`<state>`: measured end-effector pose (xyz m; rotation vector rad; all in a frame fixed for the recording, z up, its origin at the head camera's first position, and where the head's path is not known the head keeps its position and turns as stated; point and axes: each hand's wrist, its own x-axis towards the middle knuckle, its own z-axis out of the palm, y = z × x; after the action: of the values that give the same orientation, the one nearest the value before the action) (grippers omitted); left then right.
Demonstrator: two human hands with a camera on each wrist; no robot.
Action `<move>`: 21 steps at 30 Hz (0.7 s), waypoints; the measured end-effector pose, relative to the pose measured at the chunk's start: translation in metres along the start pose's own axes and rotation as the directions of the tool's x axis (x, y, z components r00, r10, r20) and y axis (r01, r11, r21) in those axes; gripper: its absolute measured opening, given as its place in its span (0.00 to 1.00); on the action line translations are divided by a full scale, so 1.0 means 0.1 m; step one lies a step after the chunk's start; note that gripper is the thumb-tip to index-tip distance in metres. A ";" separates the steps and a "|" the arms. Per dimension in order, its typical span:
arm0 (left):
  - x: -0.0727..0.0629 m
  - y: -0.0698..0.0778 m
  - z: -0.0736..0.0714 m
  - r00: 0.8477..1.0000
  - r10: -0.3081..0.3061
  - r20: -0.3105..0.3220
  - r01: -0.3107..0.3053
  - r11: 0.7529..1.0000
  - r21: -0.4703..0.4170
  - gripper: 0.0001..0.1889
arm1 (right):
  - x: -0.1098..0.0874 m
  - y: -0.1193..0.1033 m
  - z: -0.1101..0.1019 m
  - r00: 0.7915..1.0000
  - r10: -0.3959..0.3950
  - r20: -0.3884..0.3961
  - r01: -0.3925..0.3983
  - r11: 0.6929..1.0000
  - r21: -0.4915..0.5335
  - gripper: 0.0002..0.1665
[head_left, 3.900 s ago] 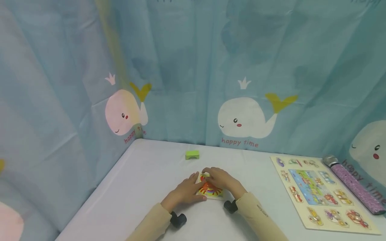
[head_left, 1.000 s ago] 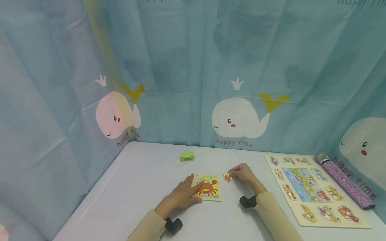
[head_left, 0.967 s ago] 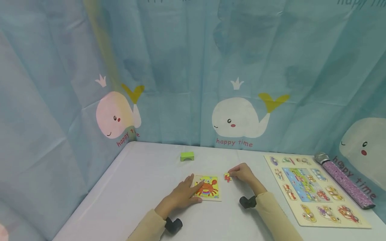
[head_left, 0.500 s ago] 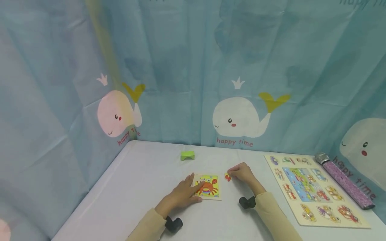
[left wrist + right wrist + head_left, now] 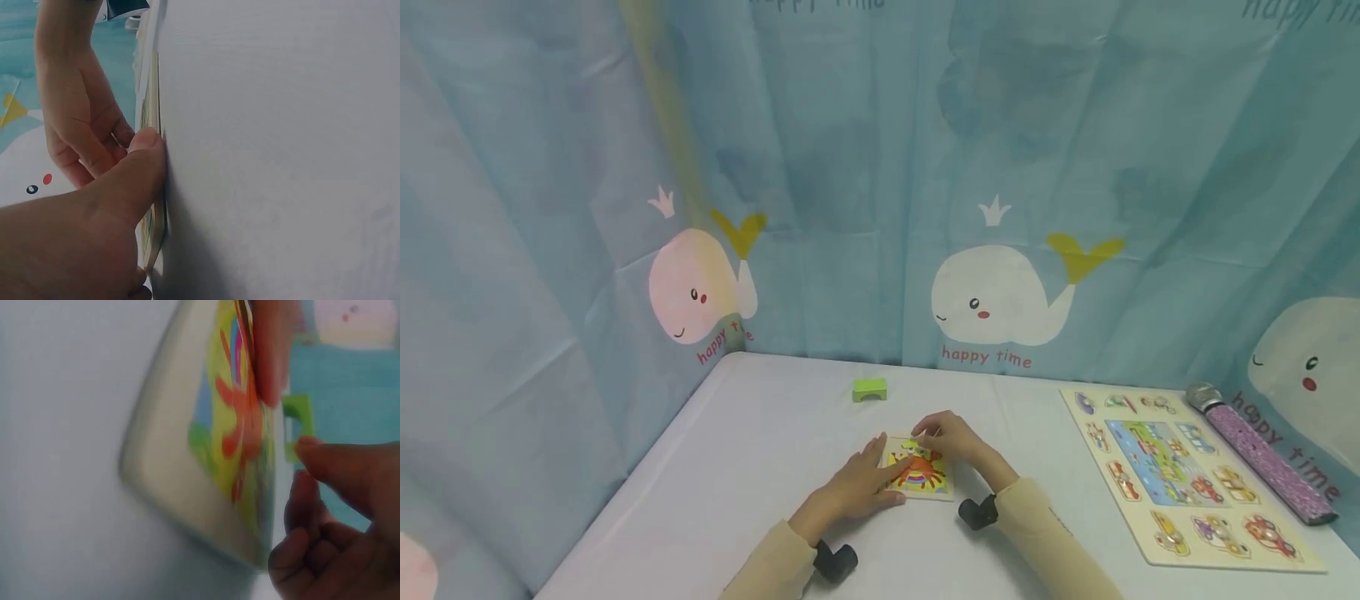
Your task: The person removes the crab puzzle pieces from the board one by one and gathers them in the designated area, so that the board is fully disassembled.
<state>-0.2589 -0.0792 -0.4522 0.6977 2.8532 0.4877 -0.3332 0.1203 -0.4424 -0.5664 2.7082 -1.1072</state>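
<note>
A small square crab jigsaw puzzle (image 5: 928, 497) in a pale wooden tray lies on the white table. My left hand (image 5: 857, 483) rests along its left side, fingers spread, the index finger reaching over the picture and the thumb at the near edge. Over the puzzle's upper right part, my right hand (image 5: 955, 440) pinches a small puzzle piece, mostly hidden by the fingers. In the right wrist view, the bent fingers of the right hand (image 5: 350, 500) stand by the tray's edge; the piece cannot be made out there. The left wrist view shows the left thumb (image 5: 147, 150) against the tray's side.
Behind the puzzle stands a light green arched block (image 5: 870, 389). To the right lies a large knob puzzle board (image 5: 1157, 533) with vehicle pieces. Beside it is a pink glittery microphone (image 5: 1270, 458). A blue curtain (image 5: 850, 208) with whales closes off the back and left.
My right hand has moved left with the puzzle piece, from the table beside the tray to above the puzzle's upper right. The left hand stays on the puzzle.
</note>
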 end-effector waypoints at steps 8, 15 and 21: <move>-0.01 0.00 0.02 0.999 0.045 -0.005 -0.045 0.999 0.021 0.31 | -0.03 -0.08 0.12 0.995 -0.055 0.078 0.059 0.997 -0.050 0.09; -0.01 -0.01 0.01 0.998 0.051 -0.021 -0.051 0.998 0.024 0.31 | -0.02 -0.10 0.15 0.995 -0.059 0.078 0.069 0.989 -0.130 0.09; -0.02 -0.01 0.01 0.998 0.056 -0.017 -0.055 0.998 0.024 0.30 | -0.01 -0.08 0.16 0.995 -0.079 0.065 0.089 0.983 -0.159 0.07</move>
<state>-0.2574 -0.0808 -0.4535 0.7824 2.8676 0.4707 -0.3255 0.1047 -0.4481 -0.7322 2.7623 -0.8793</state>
